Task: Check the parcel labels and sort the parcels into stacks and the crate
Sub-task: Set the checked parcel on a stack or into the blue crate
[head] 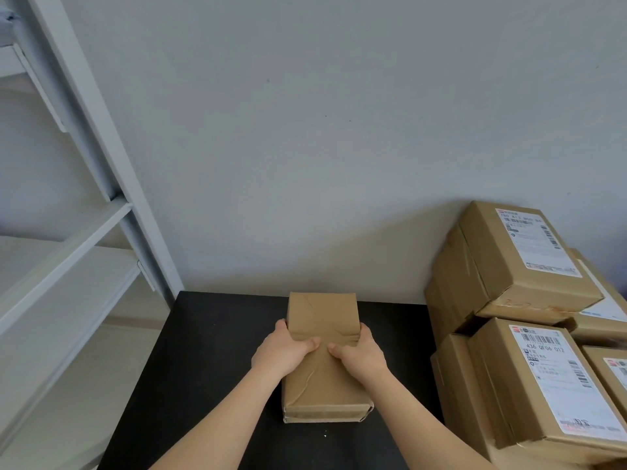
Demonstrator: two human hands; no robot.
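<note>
Brown cardboard boxes (509, 266) stacked at the right edge of the black table (210, 351) crowd that side, their white labels (539, 242) facing up. A strip of tabletop separates them from the parcel (322, 310) being handled. White metal shelving (101, 232) stands off the table's left, and a grey wall (305, 130) closes the far edge. Lying flat mid-table, the parcel has its long axis running from the person straight toward the wall, creased taped face upward. Left hand (281, 351) and right hand (361, 354) grip its long sides, fingers wrapped over the edges, thumbs on top nearly meeting.
</note>
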